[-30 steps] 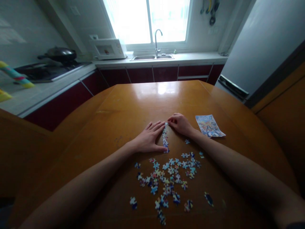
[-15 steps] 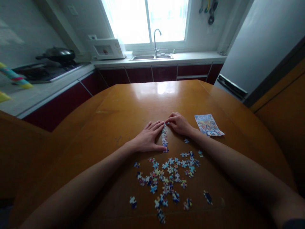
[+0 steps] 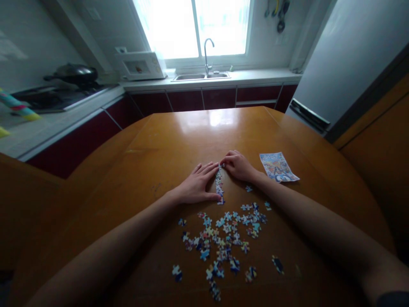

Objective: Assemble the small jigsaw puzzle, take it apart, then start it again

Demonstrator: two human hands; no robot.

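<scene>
A narrow strip of joined puzzle pieces (image 3: 219,186) lies on the wooden table (image 3: 179,140), running away from me. My left hand (image 3: 197,185) lies flat on the table with fingers stretched out, its fingertips and thumb against the strip's left side. My right hand (image 3: 238,164) is curled, its fingertips pinched at the strip's far end; what they hold is too small to name. Several loose puzzle pieces (image 3: 223,238) are scattered nearer to me.
A printed picture sheet (image 3: 278,166) lies to the right of my right hand. Beyond the table run a counter with a sink and tap (image 3: 204,74), a microwave (image 3: 140,66) and a wok on a stove (image 3: 72,74). A fridge (image 3: 345,64) stands at right.
Both hands stay at the strip; my right fingertips have shifted slightly at its far end. The view has drifted a little.
</scene>
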